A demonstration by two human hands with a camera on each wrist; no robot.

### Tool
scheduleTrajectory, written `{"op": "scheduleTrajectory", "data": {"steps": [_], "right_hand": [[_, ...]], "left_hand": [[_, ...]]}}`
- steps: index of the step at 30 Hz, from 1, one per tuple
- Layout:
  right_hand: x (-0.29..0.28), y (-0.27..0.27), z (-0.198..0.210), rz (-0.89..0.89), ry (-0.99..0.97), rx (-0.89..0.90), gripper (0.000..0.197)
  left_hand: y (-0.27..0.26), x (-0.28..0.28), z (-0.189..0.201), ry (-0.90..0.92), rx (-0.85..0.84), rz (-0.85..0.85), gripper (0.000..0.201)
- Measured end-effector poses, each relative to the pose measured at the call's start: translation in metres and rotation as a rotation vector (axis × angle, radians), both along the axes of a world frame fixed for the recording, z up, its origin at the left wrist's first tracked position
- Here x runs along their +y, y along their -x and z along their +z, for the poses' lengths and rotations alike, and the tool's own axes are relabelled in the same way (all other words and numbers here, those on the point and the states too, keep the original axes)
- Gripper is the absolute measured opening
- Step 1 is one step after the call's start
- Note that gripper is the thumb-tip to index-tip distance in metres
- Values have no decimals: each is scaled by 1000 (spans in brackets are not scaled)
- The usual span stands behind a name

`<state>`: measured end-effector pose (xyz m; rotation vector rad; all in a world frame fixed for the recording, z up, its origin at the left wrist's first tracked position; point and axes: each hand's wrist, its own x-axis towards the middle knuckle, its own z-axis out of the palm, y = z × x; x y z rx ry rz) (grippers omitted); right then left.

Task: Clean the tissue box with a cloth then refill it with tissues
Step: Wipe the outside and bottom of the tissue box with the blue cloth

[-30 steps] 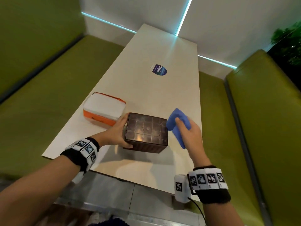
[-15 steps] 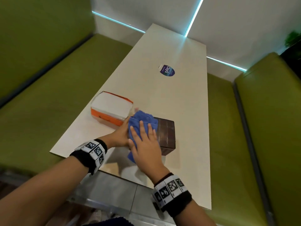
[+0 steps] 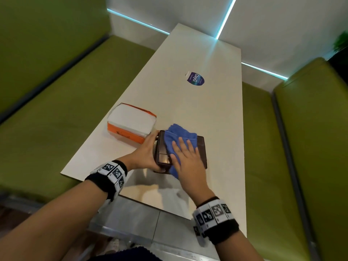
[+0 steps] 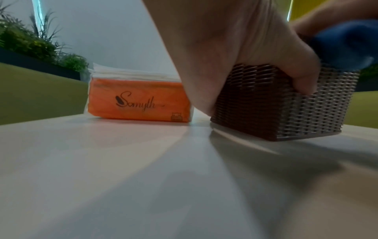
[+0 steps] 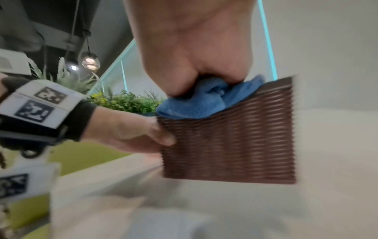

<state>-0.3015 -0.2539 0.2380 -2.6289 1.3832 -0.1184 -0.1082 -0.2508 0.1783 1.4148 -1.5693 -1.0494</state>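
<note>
A brown woven tissue box [image 3: 201,153] stands near the table's front edge. My left hand [image 3: 149,149] grips its left side, thumb on the near face, fingers round the far corner. A blue cloth [image 3: 178,135] lies over the box top. My right hand [image 3: 185,149] presses it down with flat, spread fingers. The left wrist view shows my left hand [image 4: 255,61] curled over the box [image 4: 306,113], with the cloth [image 4: 347,43] above. In the blurred right wrist view my right hand [image 5: 194,48] bears on the cloth [image 5: 204,103] atop the box [image 5: 235,145]. An orange-and-white tissue pack [image 3: 131,125] lies just left of the box.
The long pale table [image 3: 188,53] carries a round purple sticker [image 3: 195,80] farther back. Green bench seats [image 3: 56,113] run along both sides. The table's front edge is close to my wrists. Plants [image 4: 30,40] stand behind the seat.
A second ago my right hand held the cloth to the right of the box. It then came onto the box top, and it has now slid rightward across it. My left hand keeps its grip.
</note>
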Motion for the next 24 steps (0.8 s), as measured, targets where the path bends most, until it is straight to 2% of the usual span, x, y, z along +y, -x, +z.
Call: {"op": "scheduleTrajectory", "data": {"steps": [1,4,6,9,11,13,14,15,18,21,24], "right_hand": [[-6,18,-1,-46,-19,-3,72],[-12,45,-4,-193,-94,-37,51],[4,34,-6,-243,15,20,50],[34,-8,-8,-142,41,-3,63],[40,-37,-7,-55,29,-2,57],[31,-58,2,-14,-5,-36,54],[21,-63,5,6,-24,-42,53],[7,-63,7,6,-57,-32,51],[-32,-37,9,-75,-72,33,49],[-56,13,5,-229,-103,14,49],[-41,42,0,-321,-128,-18,54]], "left_hand": [[-1,0,-1,-24,-13,-1,132],[-3,-1,-1,-62,-12,-30,136],[-3,-2,-1,-54,8,-41,136],[1,0,3,7,30,-42,131],[0,0,3,6,122,-69,125],[0,0,3,-53,236,-67,109],[1,1,5,-64,245,-61,107],[1,1,3,-72,223,-34,113],[2,1,-2,-40,56,-2,134],[2,2,0,-46,57,-5,130],[3,3,0,-55,60,-1,129]]}}
